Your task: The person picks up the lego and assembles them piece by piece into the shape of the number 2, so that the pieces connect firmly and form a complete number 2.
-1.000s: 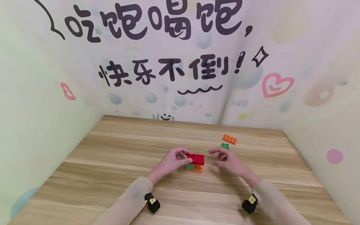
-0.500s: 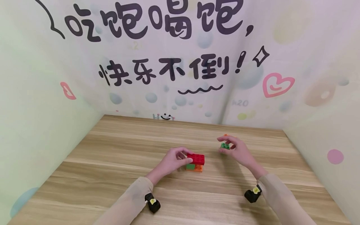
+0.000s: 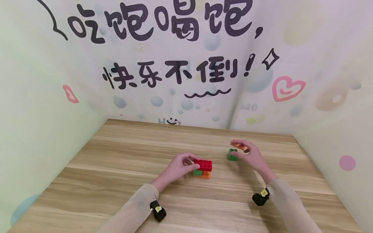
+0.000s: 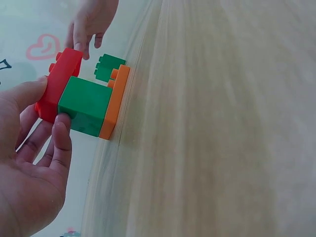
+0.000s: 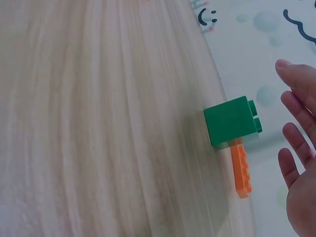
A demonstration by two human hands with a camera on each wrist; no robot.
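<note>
My left hand (image 3: 181, 165) grips a red brick (image 3: 204, 165) between thumb and fingers. In the left wrist view the red brick sits across the top of a green block (image 4: 85, 104), which stands on a flat orange brick (image 4: 115, 101). The red brick overhangs the orange one, leaving a gap between them. My right hand (image 3: 253, 158) hovers with relaxed, parted fingers above and beside a separate green block (image 5: 231, 121). In the right wrist view the fingers hold nothing and are apart from that block. A second flat orange brick (image 5: 241, 171) lies behind it, partly covered by the hand in the head view.
The wood-grain table (image 3: 116, 155) is edged by a printed backdrop (image 3: 140, 106) at the back and sides. A black wrist camera (image 3: 158, 211) is strapped to the left sleeve, another wrist camera (image 3: 260, 197) to the right.
My right hand has moved away to the right and back, over the loose green block and orange brick. My left hand has kept its hold on the red brick.
</note>
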